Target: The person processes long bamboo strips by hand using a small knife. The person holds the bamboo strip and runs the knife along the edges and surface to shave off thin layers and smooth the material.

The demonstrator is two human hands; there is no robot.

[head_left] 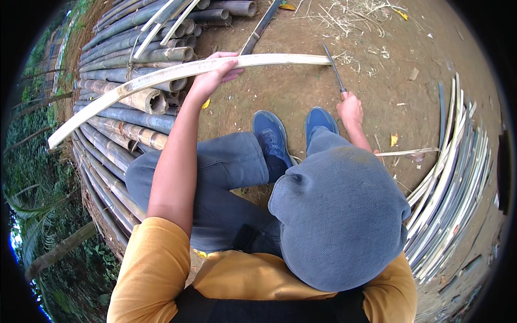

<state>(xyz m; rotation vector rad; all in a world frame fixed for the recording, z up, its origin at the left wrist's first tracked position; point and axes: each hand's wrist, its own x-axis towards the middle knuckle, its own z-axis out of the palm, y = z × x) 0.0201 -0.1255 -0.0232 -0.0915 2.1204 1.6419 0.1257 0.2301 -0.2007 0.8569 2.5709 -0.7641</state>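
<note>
A long, pale split bamboo strip [156, 74] curves across the upper part of the view. My left hand [214, 77] is closed around it near its middle, thumb laid over the top face. In my right hand [351, 110] is the handle of a knife [335, 70], its narrow dark blade pointing away from me. The blade crosses the strip's right end; whether they touch I cannot tell. A grey cloth hat [344, 215] hides most of my right arm.
Stacked bamboo poles [134, 99] fill the left side. Pale split lengths [167, 21] lie on top. Beyond my left hand a dark bamboo piece [261, 27] rests on the ground. Shavings [350, 21] are scattered at the far side. Many cut strips [447, 199] are piled at right.
</note>
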